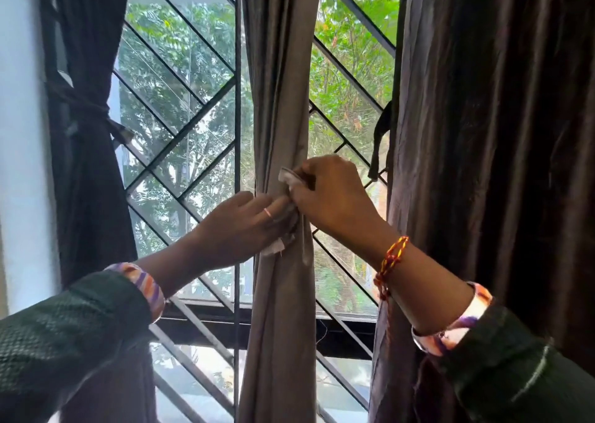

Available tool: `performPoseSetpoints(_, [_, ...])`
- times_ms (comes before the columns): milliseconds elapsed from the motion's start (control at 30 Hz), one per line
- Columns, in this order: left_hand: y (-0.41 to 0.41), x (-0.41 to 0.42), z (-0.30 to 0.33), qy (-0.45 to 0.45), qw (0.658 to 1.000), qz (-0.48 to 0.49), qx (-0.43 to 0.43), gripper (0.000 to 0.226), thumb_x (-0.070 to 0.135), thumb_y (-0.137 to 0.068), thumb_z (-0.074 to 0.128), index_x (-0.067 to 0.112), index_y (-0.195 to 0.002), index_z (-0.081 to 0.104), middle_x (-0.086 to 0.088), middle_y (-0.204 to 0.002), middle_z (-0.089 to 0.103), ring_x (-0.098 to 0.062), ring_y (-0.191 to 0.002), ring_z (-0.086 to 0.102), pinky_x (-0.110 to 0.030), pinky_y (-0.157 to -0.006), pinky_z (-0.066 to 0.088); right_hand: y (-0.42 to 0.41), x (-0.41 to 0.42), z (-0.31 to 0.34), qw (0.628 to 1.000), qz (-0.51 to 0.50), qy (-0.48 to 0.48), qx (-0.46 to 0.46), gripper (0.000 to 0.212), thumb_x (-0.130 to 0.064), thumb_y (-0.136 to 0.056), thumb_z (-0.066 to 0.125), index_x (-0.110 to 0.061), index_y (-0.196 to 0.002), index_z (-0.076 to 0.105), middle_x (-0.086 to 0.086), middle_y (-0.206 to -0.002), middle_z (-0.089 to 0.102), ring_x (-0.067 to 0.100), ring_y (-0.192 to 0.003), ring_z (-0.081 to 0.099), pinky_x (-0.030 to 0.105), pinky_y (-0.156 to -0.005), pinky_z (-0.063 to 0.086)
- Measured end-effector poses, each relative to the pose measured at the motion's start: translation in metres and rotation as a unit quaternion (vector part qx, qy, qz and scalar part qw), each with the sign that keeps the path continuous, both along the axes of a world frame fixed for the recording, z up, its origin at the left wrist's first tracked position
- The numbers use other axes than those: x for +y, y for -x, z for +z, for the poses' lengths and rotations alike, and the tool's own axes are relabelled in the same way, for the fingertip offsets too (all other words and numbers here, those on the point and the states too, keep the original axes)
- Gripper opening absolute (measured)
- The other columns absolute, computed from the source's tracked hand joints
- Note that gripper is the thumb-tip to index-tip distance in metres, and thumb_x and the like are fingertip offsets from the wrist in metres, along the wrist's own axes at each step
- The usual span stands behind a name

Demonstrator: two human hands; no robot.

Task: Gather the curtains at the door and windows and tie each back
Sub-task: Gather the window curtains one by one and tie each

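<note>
Middle grey curtain (280, 107) hanging gathered before the window grille (180, 107), cinched at its waist. Left hand (244, 226) gripping one end of the pale tie strip (291, 178) against the folds; right hand (331, 194) pinching the other end just above. Left dark curtain (87, 152) already tied; right dark curtain (489, 165) hanging loose.

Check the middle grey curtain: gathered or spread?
Gathered. The grey curtain pinches to a narrow waist where both hands, left hand and right hand, work a tie strip.
</note>
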State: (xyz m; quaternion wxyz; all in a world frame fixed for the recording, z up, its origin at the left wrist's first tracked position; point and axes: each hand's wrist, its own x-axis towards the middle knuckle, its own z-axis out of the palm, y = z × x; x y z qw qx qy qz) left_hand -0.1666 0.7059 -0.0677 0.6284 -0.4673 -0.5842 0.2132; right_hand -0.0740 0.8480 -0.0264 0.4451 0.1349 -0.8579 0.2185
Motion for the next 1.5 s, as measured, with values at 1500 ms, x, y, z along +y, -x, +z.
performPoseSetpoints(1500, [-0.017,-0.029,0.021,-0.258,0.942,0.197,-0.085,0.017,0.024,-0.081,0.051,0.007,-0.078,0.057,-0.016,-0.065,0.059,-0.033,-0.058,0.057,-0.029,-0.047,0.042,0.049,-0.032,-0.015,0.973,0.183,0.138,0.035,0.011,-0.007,-0.082,0.062,-0.017,-0.078,0.062,-0.015,-0.067,0.056,0.001,-0.063,0.057,0.011,-0.065,0.047])
